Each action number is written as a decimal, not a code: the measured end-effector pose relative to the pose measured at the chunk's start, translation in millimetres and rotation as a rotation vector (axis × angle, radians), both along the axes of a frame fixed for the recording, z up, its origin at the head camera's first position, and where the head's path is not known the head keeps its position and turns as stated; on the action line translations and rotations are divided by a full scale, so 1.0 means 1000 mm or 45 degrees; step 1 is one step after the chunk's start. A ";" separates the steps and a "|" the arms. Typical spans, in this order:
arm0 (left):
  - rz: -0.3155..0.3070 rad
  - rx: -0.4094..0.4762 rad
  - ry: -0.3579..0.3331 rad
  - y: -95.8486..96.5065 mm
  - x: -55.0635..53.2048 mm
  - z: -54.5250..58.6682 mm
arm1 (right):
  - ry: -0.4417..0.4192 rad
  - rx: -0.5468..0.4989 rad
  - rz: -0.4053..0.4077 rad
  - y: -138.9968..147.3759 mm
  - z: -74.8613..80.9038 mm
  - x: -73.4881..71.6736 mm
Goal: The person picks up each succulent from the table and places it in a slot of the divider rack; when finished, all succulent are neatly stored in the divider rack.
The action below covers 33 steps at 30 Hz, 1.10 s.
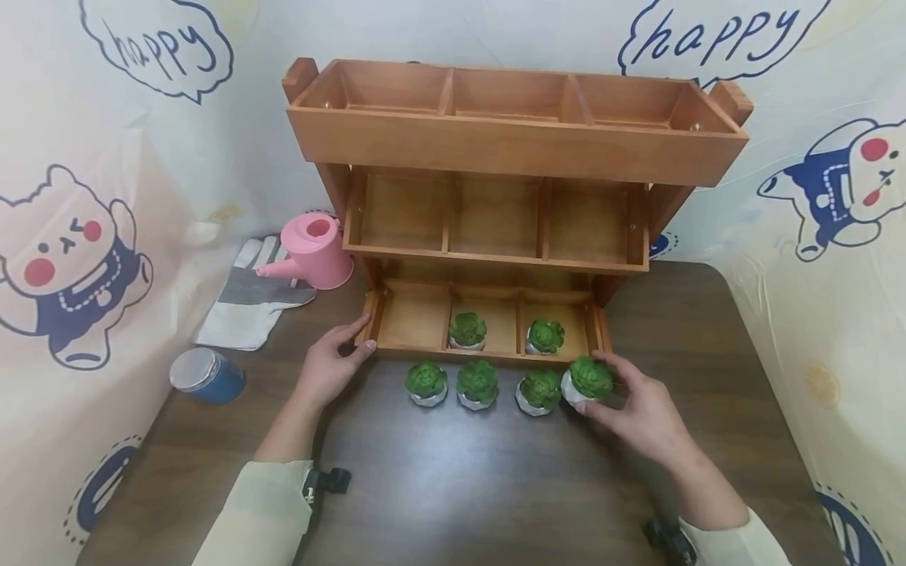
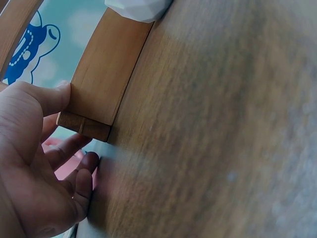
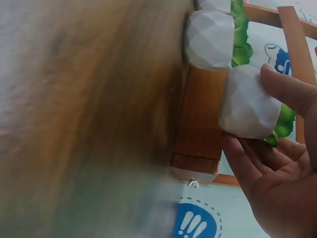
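In the head view, a potted plant [image 1: 591,379] is pinched by the right hand [image 1: 647,413] before the shelf's [image 1: 517,145] bottom tray [image 1: 414,314]; two plants [image 1: 468,328] are held inside, three [image 1: 477,382] lined before it; in the left wrist view, the tray's end is gripped by the left hand [image 2: 29,158]; in the right, the white pot [image 3: 250,105] is raised off the table [image 3: 99,99].

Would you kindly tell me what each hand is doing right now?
Left hand: gripping the left end of the bottom tier.
Right hand: holding a potted plant between thumb and fingers.
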<state>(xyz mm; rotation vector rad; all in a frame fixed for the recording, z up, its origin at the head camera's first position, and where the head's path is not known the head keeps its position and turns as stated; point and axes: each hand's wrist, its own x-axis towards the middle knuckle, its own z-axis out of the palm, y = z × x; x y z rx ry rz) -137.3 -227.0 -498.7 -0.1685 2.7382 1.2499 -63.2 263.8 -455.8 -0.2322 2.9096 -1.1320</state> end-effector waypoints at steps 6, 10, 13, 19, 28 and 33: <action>-0.003 -0.012 -0.014 -0.001 0.003 -0.004 | 0.068 -0.041 0.006 -0.006 0.006 -0.001; -0.005 -0.022 -0.017 -0.002 0.005 -0.006 | 0.104 -0.062 0.016 -0.011 0.010 -0.002; -0.005 -0.026 -0.007 -0.002 0.006 -0.007 | 0.105 -0.060 0.016 -0.016 0.014 -0.006; -0.015 -0.027 0.021 -0.001 0.005 -0.006 | 0.086 -0.068 0.034 -0.027 0.019 -0.014; -0.020 -0.017 0.035 -0.001 0.002 -0.005 | 0.048 -0.089 0.056 -0.046 0.024 -0.026; -0.015 -0.017 0.034 -0.001 0.001 -0.001 | 0.055 -0.127 0.087 -0.058 0.028 -0.032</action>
